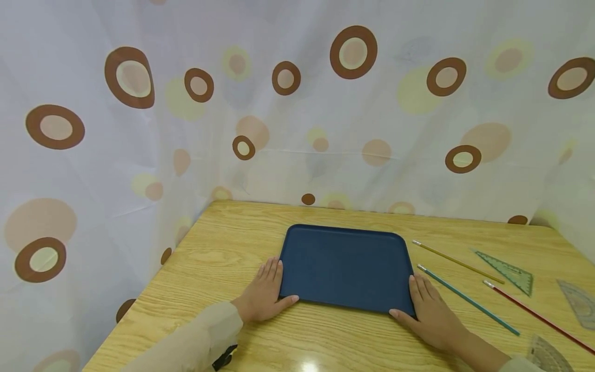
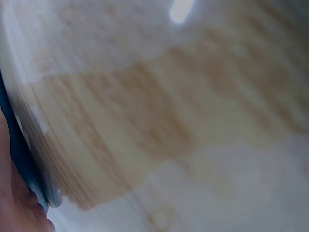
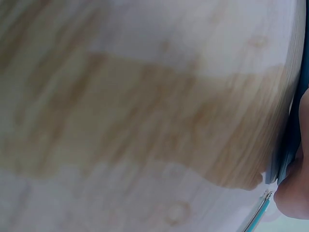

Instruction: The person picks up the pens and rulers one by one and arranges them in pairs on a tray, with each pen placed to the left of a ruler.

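A dark blue rectangular tray (image 1: pixel 346 268) is on the wooden table, its long side facing me. My left hand (image 1: pixel 265 292) touches the tray's near left corner, with straight fingers along the left side and the thumb at the front edge. At the near right corner, my right hand (image 1: pixel 432 312) lies the same way, fingers along the right side and thumb at the front. Only a strip of the tray (image 2: pixel 21 154) and part of the left hand (image 2: pixel 19 198) show in the left wrist view. The right wrist view catches the tray's edge (image 3: pixel 292 140) beside the right hand (image 3: pixel 294 188).
Right of the tray lie a yellow pencil (image 1: pixel 457 262), a teal pencil (image 1: pixel 469 299) and a red pencil (image 1: pixel 539 316). Near them are a green set square (image 1: pixel 509 271), a clear ruler-like piece (image 1: pixel 578 302) and a protractor (image 1: pixel 548 355). A patterned curtain (image 1: pixel 297 119) surrounds the table (image 1: pixel 223 243).
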